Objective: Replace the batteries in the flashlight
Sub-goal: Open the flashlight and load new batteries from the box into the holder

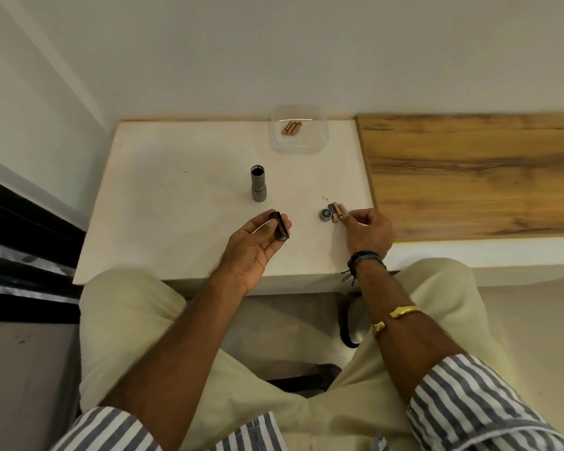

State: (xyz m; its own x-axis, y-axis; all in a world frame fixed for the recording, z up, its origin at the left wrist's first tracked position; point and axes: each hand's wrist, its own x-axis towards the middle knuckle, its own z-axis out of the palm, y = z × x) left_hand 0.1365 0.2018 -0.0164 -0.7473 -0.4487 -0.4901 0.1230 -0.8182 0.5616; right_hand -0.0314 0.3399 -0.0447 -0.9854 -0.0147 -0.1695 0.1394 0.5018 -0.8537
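Head-worn view of a seated person, looking down at a white table point(176, 206).

Nearest, the left hand point(258, 242) lies palm up, in front of the flashlight point(258, 183) and slightly to its right. Its fingers and thumb are curled round a black battery holder point(279, 226). No gold shows in the holder, so it looks empty, though its underside is hidden.

The right hand point(368, 231) is well to the right of the flashlight, knuckles up. Its fingertips pinch the outermost battery point(345, 212) of three gold batteries point(336, 212) lying side by side on the table. The round end cap point(324, 215) sits against that row, on the side nearer the flashlight. Whether the pinched battery is being set down or picked up cannot be told.

The grey flashlight stands upright, its open end up and dark inside, apart from both hands.

Behind the flashlight and to its right, at the table's far edge, a clear tub point(310, 143) holds three spare batteries point(292, 127), also gold.

Progress, as a judgement: the cap is off, the holder is out and it seems unloaded, so the opening half looks done. Left to do: fit three batteries into the holder, slide it into the flashlight and put the cap back on. Which set of three is the fresh one cannot be told.
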